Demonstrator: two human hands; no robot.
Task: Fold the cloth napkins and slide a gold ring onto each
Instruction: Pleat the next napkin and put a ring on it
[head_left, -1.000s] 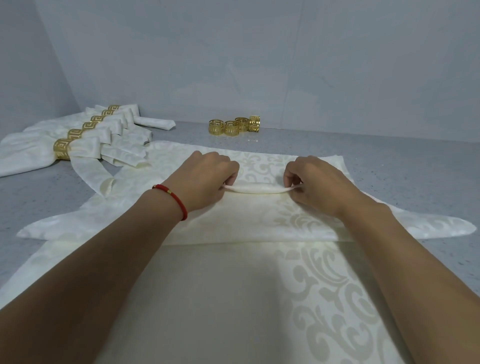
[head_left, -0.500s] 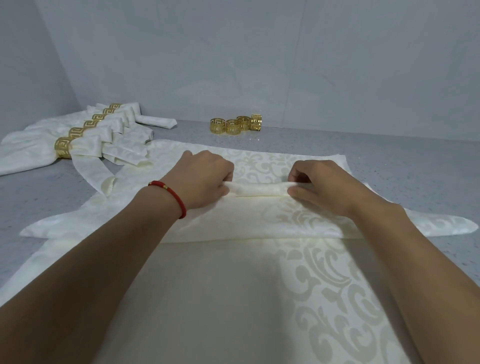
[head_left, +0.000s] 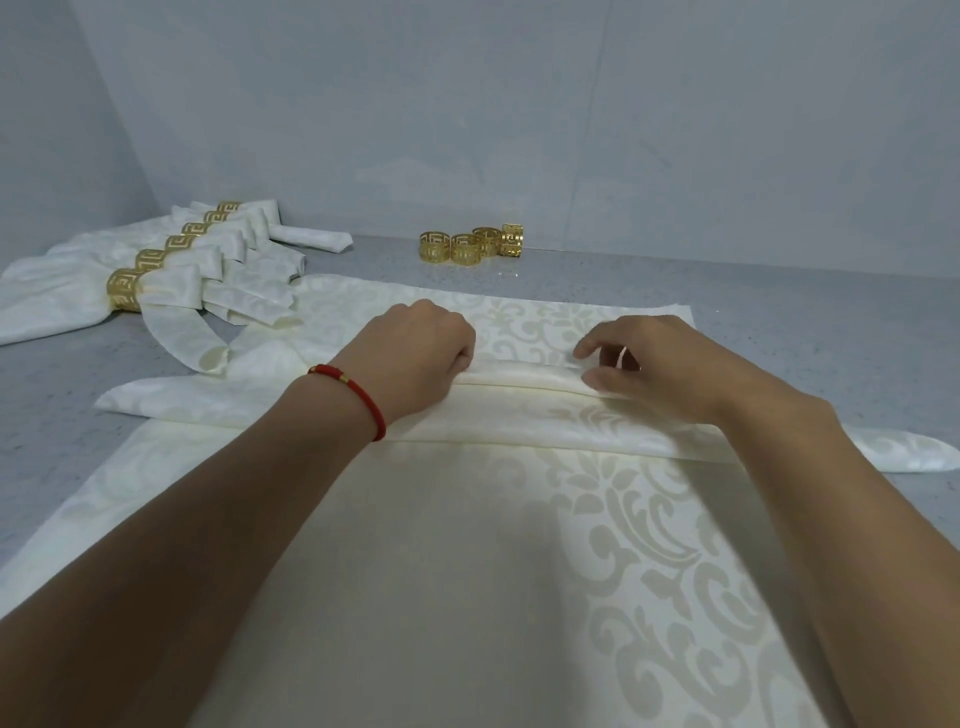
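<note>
A cream damask napkin (head_left: 467, 561) lies spread on the grey table, with accordion pleats stacked across its far part. My left hand (head_left: 415, 358), with a red cord at the wrist, pinches the left end of the top pleat (head_left: 519, 378), fingers curled under. My right hand (head_left: 654, 364) hovers at the pleat's right end. Its fingers are lifted and loosely spread, and the thumb tip touches the fold. Several loose gold rings (head_left: 470, 247) stand in a row by the back wall.
Several finished napkins with gold rings (head_left: 124, 288) lie fanned at the back left, their tails reaching the spread napkin's left corner. One small rolled napkin (head_left: 311, 239) lies behind them. Grey walls close the table at the back and the left.
Both hands have drawn the pleat toward me and laid it flat. My right hand has loosened its pinch and raised its fingers. My left hand keeps its hold.
</note>
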